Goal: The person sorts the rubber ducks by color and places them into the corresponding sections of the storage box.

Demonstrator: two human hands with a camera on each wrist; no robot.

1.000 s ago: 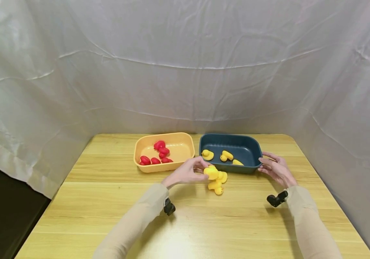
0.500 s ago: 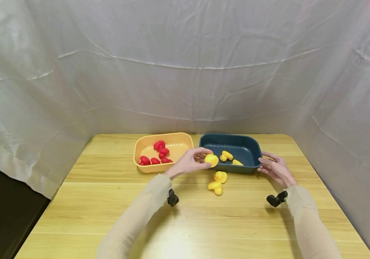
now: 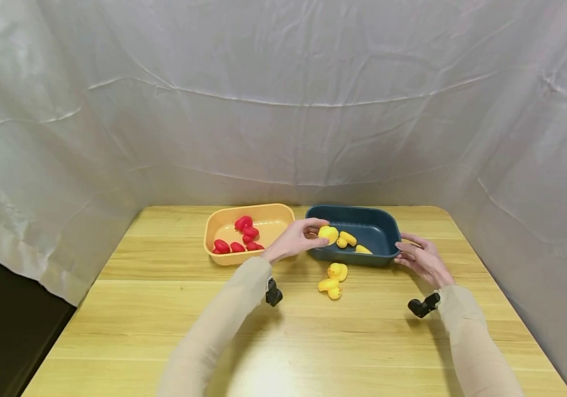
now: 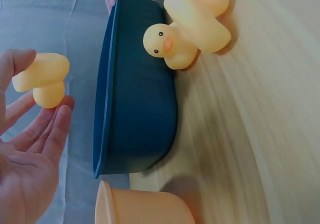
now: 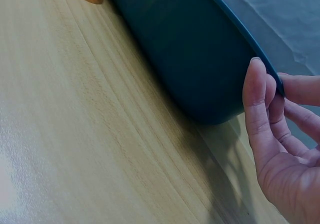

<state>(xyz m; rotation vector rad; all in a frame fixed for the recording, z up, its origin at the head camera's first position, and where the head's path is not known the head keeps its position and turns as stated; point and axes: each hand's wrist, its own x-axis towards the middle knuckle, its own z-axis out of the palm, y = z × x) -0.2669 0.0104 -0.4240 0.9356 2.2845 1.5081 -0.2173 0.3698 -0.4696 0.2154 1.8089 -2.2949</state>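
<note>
A yellow rubber duck (image 3: 329,235) is pinched between the thumb and fingertips of my left hand (image 3: 295,240), above the left part of a dark blue bin (image 3: 362,257). In the left wrist view the held duck (image 4: 49,76) is raised beyond the bin's rim. More yellow ducks lie inside the bin. My right hand (image 5: 295,169) grips the bin's rim at its right end, thumb on the outer wall and a finger over the edge. Two yellow ducks, one (image 3: 338,271) behind the other (image 3: 330,285), lie on the table just in front of the bin.
Left of the blue bin stands an orange bin (image 3: 277,207) holding several red ducks (image 3: 248,231). Both bins sit near the back of the wooden table (image 3: 164,309). A grey cloth (image 3: 283,138) hangs behind and along the sides.
My left hand has lifted the yellow duck from near the two table ducks and carried it back and slightly right, over the blue bin. The right hand has stayed at the bin's rim.
</note>
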